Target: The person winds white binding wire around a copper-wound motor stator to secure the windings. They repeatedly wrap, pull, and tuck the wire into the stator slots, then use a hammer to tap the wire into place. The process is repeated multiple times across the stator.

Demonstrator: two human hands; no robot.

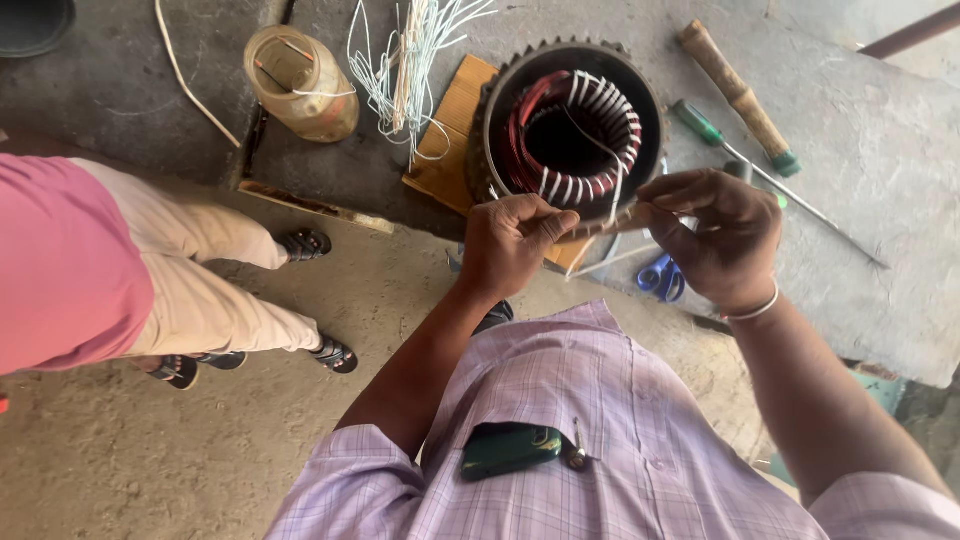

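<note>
1. My left hand (512, 243) is closed, pinching one end of a thin flat strip (598, 226) at the near rim of the motor stator (570, 125)
2. My right hand (718, 235) grips the other end, fingers curled shut
3. The stator sits on cardboard (452, 130) on the grey bench (860, 150), windings laced in white
4. I judge it best to keep the strip taut and level, clear of the blue scissors (660, 277) below

Motor repair workshop, stator (570, 125), screwdriver (770, 180)
</note>
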